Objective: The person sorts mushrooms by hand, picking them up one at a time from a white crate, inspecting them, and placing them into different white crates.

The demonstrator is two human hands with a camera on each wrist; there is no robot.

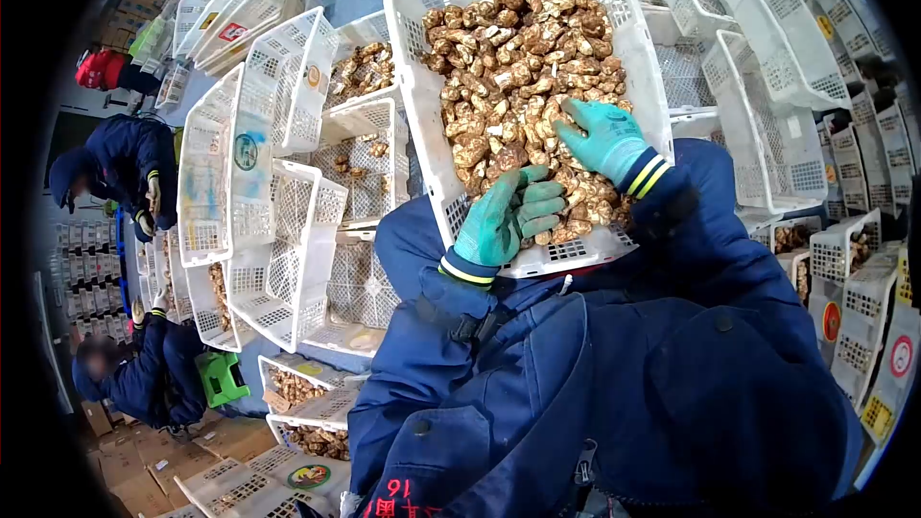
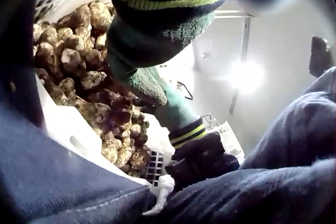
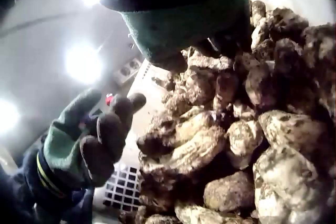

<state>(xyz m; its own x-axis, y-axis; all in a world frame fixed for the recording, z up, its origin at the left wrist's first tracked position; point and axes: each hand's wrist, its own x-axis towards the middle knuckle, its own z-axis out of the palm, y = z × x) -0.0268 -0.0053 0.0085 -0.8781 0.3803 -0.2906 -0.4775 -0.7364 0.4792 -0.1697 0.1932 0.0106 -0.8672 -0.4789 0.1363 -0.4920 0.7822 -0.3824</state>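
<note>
A white plastic crate (image 1: 414,125) on the wearer's lap holds a heap of brown-and-white mushrooms (image 1: 523,58), knobbly and soil-flecked. Both hands wear green gloves with dark fingers and palms. Over the crate's near left part, my left hand (image 1: 508,216) is half turned up, its fingers loosely bent around nothing; the right wrist view shows this left hand (image 3: 89,140) raised beside the heap. My right hand (image 1: 606,142) rests on mushrooms at the right, thumb and forefinger spread apart. In the right wrist view, the right hand (image 3: 189,29) has its fingertips hidden behind the glove.
White mesh crates (image 1: 288,249) stand stacked at the left, some with mushrooms inside. More stacked crates (image 1: 767,125) line the right side. Two seated people in dark blue (image 1: 125,168) work at the far left. A green stool (image 1: 221,379) is near one of them.
</note>
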